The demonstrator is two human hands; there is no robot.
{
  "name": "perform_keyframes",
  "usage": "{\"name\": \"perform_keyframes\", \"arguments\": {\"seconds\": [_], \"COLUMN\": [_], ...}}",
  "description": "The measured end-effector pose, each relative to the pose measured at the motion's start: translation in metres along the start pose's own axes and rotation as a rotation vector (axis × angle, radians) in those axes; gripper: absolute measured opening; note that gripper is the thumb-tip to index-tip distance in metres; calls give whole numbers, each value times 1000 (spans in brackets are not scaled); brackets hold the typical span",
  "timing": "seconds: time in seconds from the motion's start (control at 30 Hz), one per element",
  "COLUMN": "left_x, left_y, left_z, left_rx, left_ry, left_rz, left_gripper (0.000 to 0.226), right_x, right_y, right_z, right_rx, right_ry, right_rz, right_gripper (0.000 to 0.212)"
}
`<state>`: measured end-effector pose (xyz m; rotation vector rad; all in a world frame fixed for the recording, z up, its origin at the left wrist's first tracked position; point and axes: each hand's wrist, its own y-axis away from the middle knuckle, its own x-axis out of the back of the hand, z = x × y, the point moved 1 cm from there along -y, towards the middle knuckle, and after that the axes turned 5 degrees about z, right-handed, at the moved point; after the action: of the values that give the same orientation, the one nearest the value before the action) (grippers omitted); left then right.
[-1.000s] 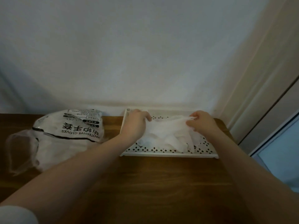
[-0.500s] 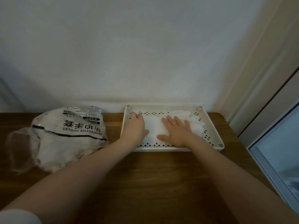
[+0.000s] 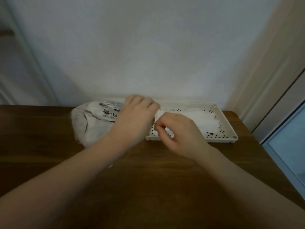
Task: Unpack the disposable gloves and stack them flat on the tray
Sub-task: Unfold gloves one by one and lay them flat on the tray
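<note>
progress: part done | gloves [image 3: 202,119] lie in a flat white pile on tray [image 3: 228,128], right side of bench [image 3: 148,179] | bag [image 3: 92,124] left of tray, bulging, more to unpack | left hand [image 3: 135,116] over bag, grip unclear | right hand [image 3: 179,134] curled, pinching something white at the tray's near-left edge

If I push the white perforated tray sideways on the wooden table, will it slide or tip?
The tray looks low, wide and thin, probably light plastic, so it likely slides and does not tip. Only thin gloves lie inside, adding little weight.

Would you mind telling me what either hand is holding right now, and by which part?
It cannot be told: both hands, left and right, are curled and blurred.
</note>
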<state>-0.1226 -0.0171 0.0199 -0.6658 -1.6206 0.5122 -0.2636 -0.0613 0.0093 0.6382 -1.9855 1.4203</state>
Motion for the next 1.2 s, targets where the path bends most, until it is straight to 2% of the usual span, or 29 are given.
{"name": "perform_keyframes", "arguments": {"seconds": [0.03,0.1,0.2,0.27,0.37,0.47,0.5,0.6,0.67,0.7,0.73,0.8,0.87,0.93,1.0,1.1,1.17,1.2], "left_x": [12,30,42,46,36,24,20,11,9,9,9,4,0,-7,-15,-25,-34,-37], "left_y": [6,19,42,53,64,67,67,63,56,53,52,53,57,63,69,77,80,81], "left_z": [-13,-34,-62,-69,-82,-89,-87,-71,-59,-55,-53,-56,-57,-55,-50,-41,-39,-36], "left_rx": [67,212,253,219,181,375,458,695,699,663,621,566,552,582,588,480,427,428], "left_ry": [-113,-217,19,145,39,251,372,845,1056,1075,1025,791,592,501,415,293,168,127], "left_rz": [-55,-292,-623,-663,-608,-442,-362,-153,-63,-38,-19,-29,-158,-343,-439,-477,-556,-575], "left_gripper": [23,34,60,65,46,14,11,25,39,44,47,50,39,18,40,72,82,79], "right_x": [-9,-31,-69,-89,-106,-107,-105,-103,-105,-107,-108,-111,-110,-110,-110,-108,-98,-91], "right_y": [1,3,1,-2,-5,-6,-8,-15,-21,-23,-23,-20,-15,-9,-2,7,8,8], "right_z": [-15,-37,-57,-57,-42,-15,-8,6,7,6,3,1,2,2,0,-2,-3,-1], "right_rx": [68,183,183,50,-115,-352,-408,-495,-511,-508,-495,-476,-490,-479,-460,-488,-556,-611], "right_ry": [-50,-102,-139,-146,-46,19,30,25,-61,-126,-169,-176,-142,-84,-44,-82,-149,-219], "right_rz": [-53,-174,-447,-572,-577,-510,-483,-412,-391,-383,-380,-383,-345,-253,-154,27,119,145], "right_gripper": [24,22,31,44,55,55,52,46,51,57,62,53,38,26,24,26,27,25]}}
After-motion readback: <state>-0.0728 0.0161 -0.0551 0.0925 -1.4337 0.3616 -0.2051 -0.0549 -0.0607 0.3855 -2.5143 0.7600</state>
